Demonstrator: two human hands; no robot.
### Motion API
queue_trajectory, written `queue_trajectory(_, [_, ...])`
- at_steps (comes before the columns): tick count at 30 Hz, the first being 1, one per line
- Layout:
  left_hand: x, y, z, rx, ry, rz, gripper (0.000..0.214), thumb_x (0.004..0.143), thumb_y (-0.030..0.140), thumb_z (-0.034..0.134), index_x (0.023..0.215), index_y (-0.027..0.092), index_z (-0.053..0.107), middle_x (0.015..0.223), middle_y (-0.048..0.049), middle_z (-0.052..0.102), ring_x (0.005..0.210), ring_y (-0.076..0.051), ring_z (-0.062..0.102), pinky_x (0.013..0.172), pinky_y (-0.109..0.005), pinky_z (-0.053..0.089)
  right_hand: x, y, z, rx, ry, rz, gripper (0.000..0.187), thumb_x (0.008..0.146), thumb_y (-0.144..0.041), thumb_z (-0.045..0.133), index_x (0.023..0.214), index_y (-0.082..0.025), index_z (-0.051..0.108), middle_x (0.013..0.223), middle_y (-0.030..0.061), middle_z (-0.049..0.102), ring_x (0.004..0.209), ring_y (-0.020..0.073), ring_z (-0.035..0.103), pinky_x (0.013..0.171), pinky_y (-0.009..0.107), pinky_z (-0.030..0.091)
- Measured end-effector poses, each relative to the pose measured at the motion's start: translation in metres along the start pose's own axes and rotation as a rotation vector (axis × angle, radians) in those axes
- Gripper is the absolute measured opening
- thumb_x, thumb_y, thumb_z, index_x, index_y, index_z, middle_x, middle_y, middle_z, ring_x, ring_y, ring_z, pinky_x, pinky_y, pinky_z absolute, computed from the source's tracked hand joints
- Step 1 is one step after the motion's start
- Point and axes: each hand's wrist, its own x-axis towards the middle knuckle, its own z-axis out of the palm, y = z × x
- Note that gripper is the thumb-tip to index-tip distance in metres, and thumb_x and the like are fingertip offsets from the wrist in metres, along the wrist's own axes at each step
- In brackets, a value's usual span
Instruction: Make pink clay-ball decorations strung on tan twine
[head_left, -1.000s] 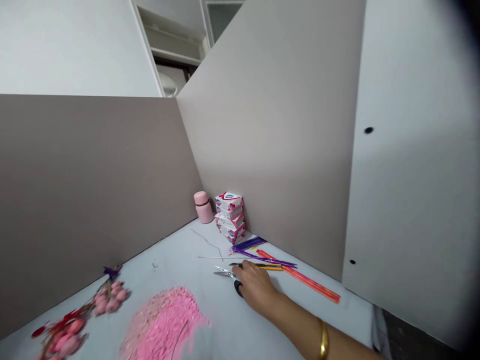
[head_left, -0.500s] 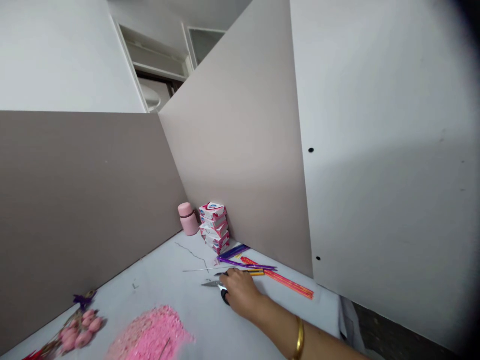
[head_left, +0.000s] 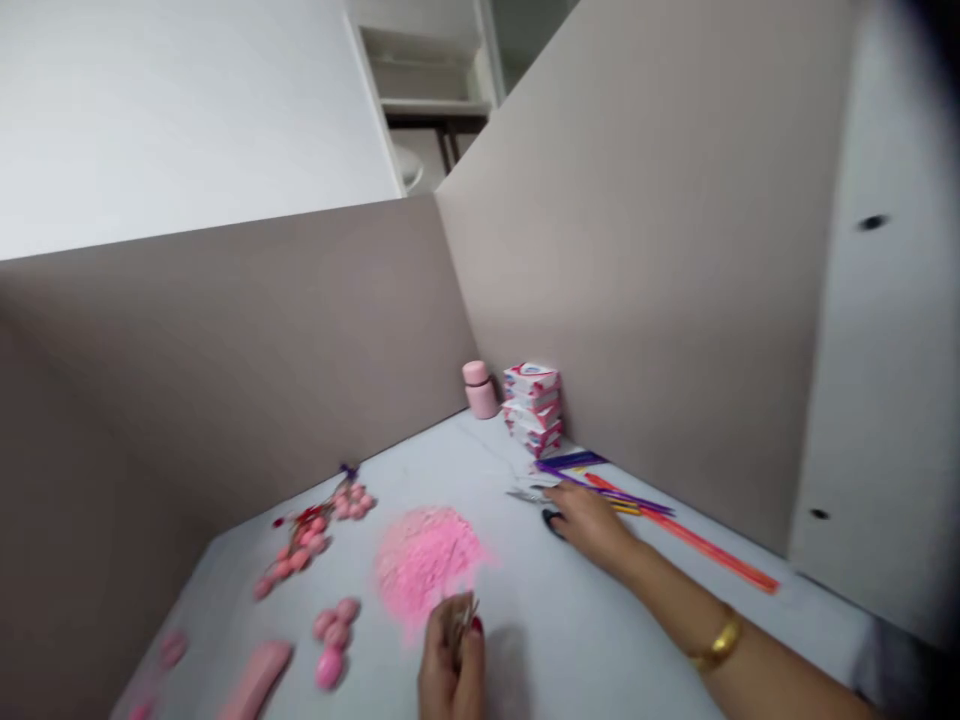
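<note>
My left hand [head_left: 450, 668], at the bottom middle, is closed round a small bunch of thin brownish stems [head_left: 466, 612]; their lower part is hidden in the fingers. My right hand [head_left: 589, 518] reaches to the back right, its fingers curled over a pair of scissors [head_left: 553, 524] with black handles. The scissors lie on the table with their metal blades pointing left. Beyond my left hand spreads a heap of pink crumbly powder [head_left: 431, 560].
Orange strips [head_left: 709, 548], purple strips [head_left: 574, 461] and a yellow-handled tool [head_left: 624, 507] lie right. A stack of boxes [head_left: 532, 410] and a pink flask [head_left: 481, 392] stand in the corner. Pink balls [head_left: 336, 633], ball clusters [head_left: 300, 548] and a pink bar [head_left: 259, 680] lie left. Grey panels [head_left: 337, 320] enclose the table.
The view has swung left, bringing more of the table's left side into sight. My left hand with the stems has come into view. My right hand stays at the scissors.
</note>
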Motion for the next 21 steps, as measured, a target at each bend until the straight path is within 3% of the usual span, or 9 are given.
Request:
queue_trajectory(1, [-0.001, 0.002, -0.002, 0.005, -0.017, 0.003, 0.02, 0.077, 0.027, 0.047, 0.091, 0.014, 0.054, 0.093, -0.0078, 0.065, 0.091, -0.018, 0.058, 0.083, -0.027, 0.043, 0.001, 0.001, 0.002, 0.002, -0.002, -0.007, 0.031, 0.072, -0.015, 0.049, 0.101, -0.018, 0.061, 0.1, 0.0103, 0.059, 0.094, 0.0232, 0.055, 0.079, 0.03, 0.037])
queue_trajectory(3, [-0.004, 0.008, -0.005, 0.048, -0.036, -0.002, 0.023, 0.081, 0.028, 0.042, 0.092, 0.014, 0.056, 0.096, -0.0086, 0.065, 0.094, -0.018, 0.057, 0.085, -0.029, 0.04, 0.004, 0.004, 0.005, 0.006, -0.005, -0.021, 0.029, 0.074, -0.018, 0.049, 0.101, -0.017, 0.061, 0.099, 0.0113, 0.058, 0.094, 0.024, 0.054, 0.079, 0.032, 0.037])
queue_trajectory(8, [-0.014, 0.022, -0.008, 0.17, -0.04, 0.022, 0.024, 0.086, 0.03, 0.034, 0.088, 0.017, 0.054, 0.081, -0.0055, 0.062, 0.075, -0.016, 0.055, 0.068, -0.028, 0.041, 0.011, 0.01, 0.008, 0.022, 0.112, -0.021, 0.03, 0.08, -0.028, 0.042, 0.1, -0.013, 0.059, 0.101, 0.016, 0.055, 0.099, 0.03, 0.049, 0.08, 0.041, 0.036])
queue_trajectory(11, [-0.02, 0.025, -0.007, 0.22, -0.031, 0.081, 0.027, 0.088, 0.031, 0.026, 0.084, 0.018, 0.049, 0.076, -0.0044, 0.056, 0.071, -0.015, 0.052, 0.066, -0.028, 0.039, 0.001, -0.008, 0.005, 0.316, 0.169, -0.122, 0.029, 0.079, -0.036, 0.044, 0.093, -0.016, 0.06, 0.1, 0.0128, 0.056, 0.098, 0.027, 0.048, 0.081, 0.038, 0.037])
queue_trajectory(13, [-0.023, 0.027, -0.006, 0.251, -0.052, 0.151, 0.027, 0.089, 0.029, 0.024, 0.087, 0.018, 0.049, 0.083, -0.0062, 0.055, 0.079, -0.016, 0.051, 0.073, -0.031, 0.039, -0.016, -0.032, 0.004, 0.667, -0.077, -0.225, 0.031, 0.076, -0.037, 0.049, 0.098, -0.018, 0.059, 0.095, 0.0094, 0.057, 0.084, 0.0212, 0.053, 0.072, 0.032, 0.042])
queue_trajectory(15, [-0.025, 0.029, -0.007, 0.332, -0.086, 0.269, 0.024, 0.088, 0.024, 0.027, 0.095, 0.019, 0.05, 0.096, -0.0083, 0.055, 0.094, -0.018, 0.049, 0.088, -0.037, 0.033, -0.038, -0.061, 0.004, 0.936, -0.516, -0.366, 0.043, 0.071, -0.029, 0.053, 0.112, -0.019, 0.052, 0.09, 0.0064, 0.059, 0.073, 0.0177, 0.055, 0.064, 0.029, 0.044])
queue_trajectory(16, [-0.025, 0.031, -0.007, 0.389, -0.107, 0.326, 0.024, 0.086, 0.02, 0.03, 0.1, 0.02, 0.049, 0.102, -0.0081, 0.056, 0.1, -0.019, 0.047, 0.095, -0.041, 0.026, -0.049, -0.075, 0.005, 1.014, -0.615, -0.422, 0.045, 0.068, -0.024, 0.054, 0.112, -0.018, 0.053, 0.09, 0.0059, 0.06, 0.075, 0.0177, 0.055, 0.068, 0.029, 0.044])
queue_trajectory(18, [-0.026, 0.036, -0.008, 0.507, -0.138, 0.402, 0.027, 0.083, 0.014, 0.033, 0.103, 0.023, 0.05, 0.105, -0.0057, 0.059, 0.106, -0.02, 0.046, 0.102, -0.048, 0.013, -0.067, -0.095, 0.008, 1.101, -0.662, -0.475, 0.04, 0.068, -0.019, 0.052, 0.107, -0.017, 0.056, 0.091, 0.0061, 0.06, 0.082, 0.0192, 0.055, 0.077, 0.032, 0.043])
queue_trajectory(21, [-0.028, 0.043, -0.007, 0.599, -0.204, 0.392, 0.029, 0.079, 0.009, 0.037, 0.097, 0.025, 0.052, 0.101, -0.0024, 0.063, 0.108, -0.019, 0.048, 0.104, -0.052, 0.005, -0.078, -0.103, 0.018, 1.112, -0.577, -0.421, 0.029, 0.068, -0.017, 0.048, 0.094, -0.017, 0.062, 0.09, 0.0074, 0.061, 0.089, 0.0228, 0.053, 0.088, 0.038, 0.037])
